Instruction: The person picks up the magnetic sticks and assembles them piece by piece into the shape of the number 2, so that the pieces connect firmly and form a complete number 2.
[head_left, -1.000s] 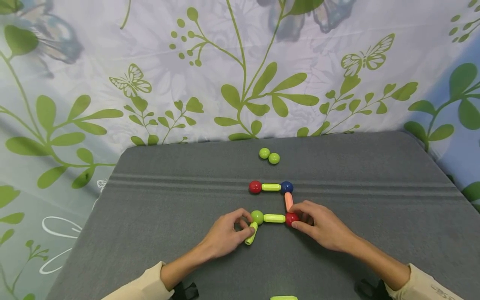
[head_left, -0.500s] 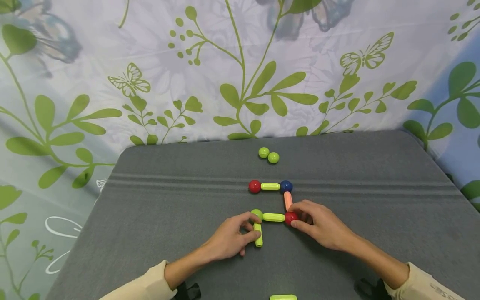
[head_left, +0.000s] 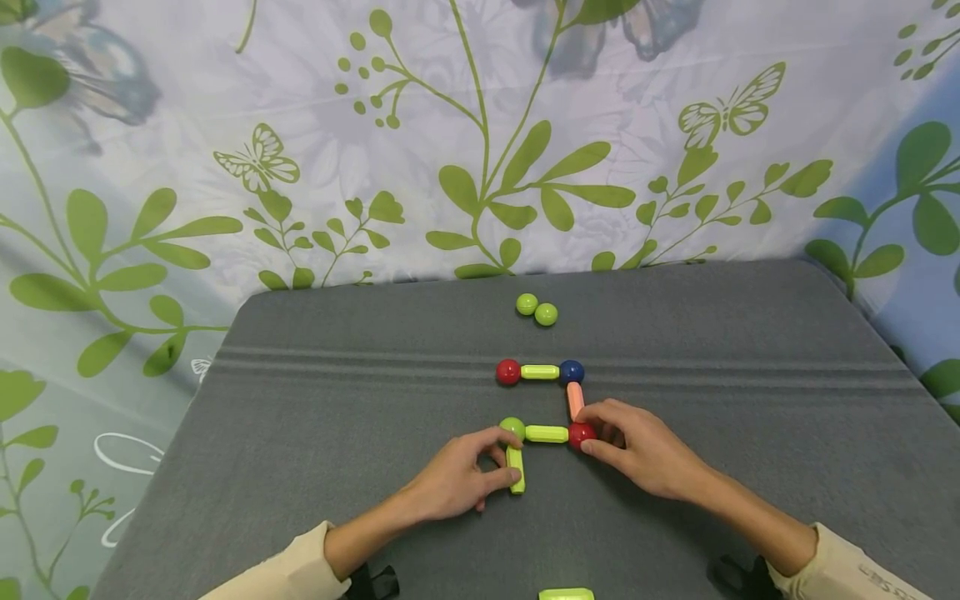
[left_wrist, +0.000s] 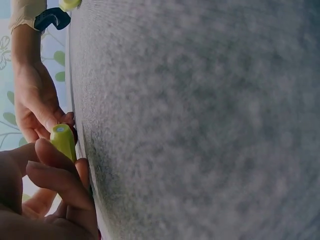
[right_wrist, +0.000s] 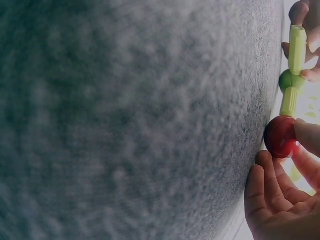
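Note:
A chain of magnetic balls and rods lies on the grey table. Between its thumb and fingers, my left hand [head_left: 457,479] pinches a yellow-green magnetic rod [head_left: 514,460], which runs from the green ball [head_left: 512,427] toward me. The left index fingertip is at that ball. My right hand [head_left: 641,446] grips the red ball [right_wrist: 280,136] at the chain's near right corner. A second yellow-green rod [head_left: 547,434] joins the green and red balls. From the red ball an orange rod [head_left: 575,398] goes up to a blue ball [head_left: 572,371].
Left of the blue ball, another yellow-green rod [head_left: 540,372] ends at a far red ball [head_left: 508,372]. Two loose green balls [head_left: 546,314] sit together farther back. One more rod [head_left: 566,594] lies at the bottom edge of view. Patterned cloth [head_left: 337,125] hangs behind the table [head_left: 337,417].
The rod in my left hand has swung right at its near end, from slanting left to pointing almost straight toward me. My right hand stays on the red ball.

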